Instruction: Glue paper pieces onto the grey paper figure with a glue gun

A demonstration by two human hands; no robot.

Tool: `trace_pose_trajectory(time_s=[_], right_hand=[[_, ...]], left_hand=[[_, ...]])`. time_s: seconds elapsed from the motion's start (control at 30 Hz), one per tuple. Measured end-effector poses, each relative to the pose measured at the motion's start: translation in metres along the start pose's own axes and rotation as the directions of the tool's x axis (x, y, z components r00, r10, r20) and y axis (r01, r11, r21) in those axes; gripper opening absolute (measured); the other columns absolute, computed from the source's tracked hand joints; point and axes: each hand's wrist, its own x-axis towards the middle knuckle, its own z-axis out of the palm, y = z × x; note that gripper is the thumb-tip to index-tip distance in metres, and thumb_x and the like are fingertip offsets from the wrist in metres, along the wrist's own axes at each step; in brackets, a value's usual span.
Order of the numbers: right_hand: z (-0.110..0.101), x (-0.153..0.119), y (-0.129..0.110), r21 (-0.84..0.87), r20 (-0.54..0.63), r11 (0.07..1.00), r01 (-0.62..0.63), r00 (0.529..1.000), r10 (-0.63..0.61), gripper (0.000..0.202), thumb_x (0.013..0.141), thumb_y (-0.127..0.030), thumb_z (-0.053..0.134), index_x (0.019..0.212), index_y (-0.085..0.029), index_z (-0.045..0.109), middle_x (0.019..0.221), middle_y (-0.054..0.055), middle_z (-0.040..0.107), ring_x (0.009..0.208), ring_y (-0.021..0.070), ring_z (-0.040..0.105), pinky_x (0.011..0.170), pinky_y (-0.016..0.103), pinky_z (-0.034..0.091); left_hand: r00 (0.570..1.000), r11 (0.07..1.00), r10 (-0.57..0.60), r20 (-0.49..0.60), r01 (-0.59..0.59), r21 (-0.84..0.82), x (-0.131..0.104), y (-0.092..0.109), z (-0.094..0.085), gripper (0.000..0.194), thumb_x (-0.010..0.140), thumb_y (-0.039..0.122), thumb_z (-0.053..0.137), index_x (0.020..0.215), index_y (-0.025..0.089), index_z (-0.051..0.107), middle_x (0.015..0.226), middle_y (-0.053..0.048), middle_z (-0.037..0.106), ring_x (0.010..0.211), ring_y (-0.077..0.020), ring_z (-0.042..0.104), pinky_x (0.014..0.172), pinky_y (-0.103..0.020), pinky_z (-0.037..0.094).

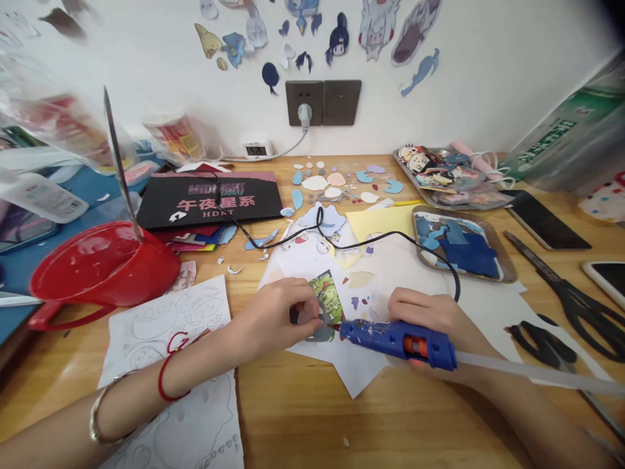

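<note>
My right hand (432, 312) is wrapped round a blue hot glue gun (375, 335), whose nozzle points left. A long translucent glue stick (532, 372) runs out of its back end. My left hand (283, 309) is closed, thumb and fingertips pinched together just left of the nozzle; what they hold, if anything, I cannot make out. Under those fingertips lies a green and grey printed card (329, 293), partly covered by the hand. White paper (359, 371) lies beneath the card. Small cut paper pieces (359, 280) are scattered behind it.
The gun's black cord (390, 234) loops across the table. At left stand a red pot (105, 260) and a pencil-drawn sheet (170, 404). A black box (209, 200) lies behind. To the right are a tray of blue scraps (461, 244), black scissors (576, 293) and a phone (549, 218).
</note>
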Motion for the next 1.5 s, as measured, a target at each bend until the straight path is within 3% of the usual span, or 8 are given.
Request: trace_pose_trajectory(time_s=[0.13, 0.27, 0.47, 0.7, 0.87, 1.07, 1.5], right_hand=[[0.001, 0.001, 0.000, -0.021, -0.024, 1.000, 0.009, 1.000, -0.009, 0.006, 0.063, -0.022, 0.048, 0.068, -0.019, 0.048, 0.070, 0.002, 0.049, 0.054, 0.0126, 0.045, 0.049, 0.024, 0.030], [0.004, 0.001, 0.001, -0.022, -0.079, 1.000, -0.020, 0.997, 0.018, 0.004, 0.064, -0.019, 0.046, 0.068, -0.019, 0.046, 0.070, 0.001, 0.049, 0.054, 0.0124, 0.046, 0.050, 0.024, 0.032], [0.004, 0.000, 0.004, -0.022, -0.095, 0.999, -0.024, 0.995, 0.022, 0.007, 0.062, -0.018, 0.047, 0.069, -0.020, 0.044, 0.071, 0.001, 0.049, 0.055, 0.0129, 0.046, 0.050, 0.024, 0.033], [0.006, 0.001, 0.002, 0.009, -0.148, 1.000, -0.021, 0.989, 0.022, 0.007, 0.065, -0.018, 0.047, 0.071, -0.020, 0.047, 0.073, 0.002, 0.051, 0.059, 0.0140, 0.047, 0.052, 0.025, 0.034], [0.006, 0.007, 0.000, 0.023, -0.126, 1.000, -0.012, 0.992, 0.015, 0.004, 0.066, -0.019, 0.048, 0.070, -0.019, 0.049, 0.071, 0.002, 0.051, 0.057, 0.0131, 0.046, 0.051, 0.024, 0.032], [0.005, 0.007, 0.000, 0.042, -0.121, 0.999, -0.016, 0.992, 0.021, 0.006, 0.065, -0.018, 0.048, 0.069, -0.019, 0.051, 0.071, 0.001, 0.051, 0.058, 0.0125, 0.046, 0.051, 0.023, 0.032], [0.006, 0.011, -0.001, -0.010, -0.118, 1.000, 0.002, 0.993, -0.003, 0.006, 0.069, -0.023, 0.046, 0.069, -0.019, 0.050, 0.069, 0.002, 0.051, 0.054, 0.0123, 0.044, 0.049, 0.023, 0.031]], left_hand=[[0.999, 0.999, -0.041, 0.007, 0.041, -0.031, 0.002, 0.001, 0.000, 0.014, 0.071, 0.012, 0.064, 0.063, 0.017, 0.054, 0.064, 0.004, 0.051, 0.061, -0.0099, 0.046, 0.055, -0.020, 0.035], [0.998, 0.988, -0.026, 0.057, 0.034, -0.148, 0.001, -0.004, -0.008, 0.007, 0.082, 0.016, 0.055, 0.078, 0.017, 0.061, 0.069, 0.003, 0.056, 0.060, -0.0090, 0.048, 0.053, -0.018, 0.037], [0.993, 0.994, 0.103, 0.059, -0.100, -0.052, 0.002, -0.009, -0.014, 0.024, 0.087, 0.012, 0.048, 0.099, 0.018, 0.067, 0.083, -0.003, 0.061, 0.069, -0.0111, 0.054, 0.062, -0.021, 0.040], [0.983, 0.985, 0.168, 0.075, -0.170, 0.029, 0.002, -0.007, -0.010, 0.023, 0.087, 0.010, 0.047, 0.093, 0.017, 0.068, 0.083, -0.005, 0.058, 0.076, -0.0141, 0.055, 0.069, -0.024, 0.042], [0.983, 0.985, 0.166, 0.080, -0.170, 0.036, 0.002, -0.007, -0.011, 0.019, 0.086, 0.009, 0.046, 0.087, 0.015, 0.064, 0.082, -0.004, 0.057, 0.074, -0.0136, 0.055, 0.068, -0.024, 0.042], [0.983, 0.984, 0.162, 0.089, -0.167, 0.058, 0.002, -0.007, -0.010, 0.024, 0.086, 0.008, 0.046, 0.096, 0.018, 0.065, 0.085, -0.004, 0.057, 0.078, -0.0142, 0.055, 0.070, -0.024, 0.042], [0.983, 0.985, 0.164, 0.077, -0.167, 0.029, 0.004, -0.006, -0.011, 0.020, 0.085, 0.008, 0.046, 0.085, 0.016, 0.064, 0.082, -0.004, 0.058, 0.074, -0.0135, 0.055, 0.067, -0.023, 0.042]])
